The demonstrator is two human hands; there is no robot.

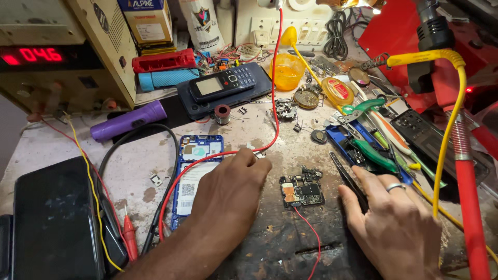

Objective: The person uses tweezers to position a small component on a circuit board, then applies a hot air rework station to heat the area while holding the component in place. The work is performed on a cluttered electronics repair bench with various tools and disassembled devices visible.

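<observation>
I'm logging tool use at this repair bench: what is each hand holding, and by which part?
The right hand pinches black tweezers near their rear end, tips toward the circuit board. The left hand rests by the red wire; its grip is hidden.

We have the bare circuit board [302, 190] lying on the workbench [290, 249] between our two hands: the left hand [228, 184] to its left, the right hand [394, 223] to its right. The opened phone frame [194, 176] lies just left of our left hand. Behind that frame sits a keypad phone [223, 83] on a larger handset [228, 101]. Our right hand rests on tweezers [346, 179], with pliers [373, 153] behind them. The power supply [57, 57] stands at the far left.
</observation>
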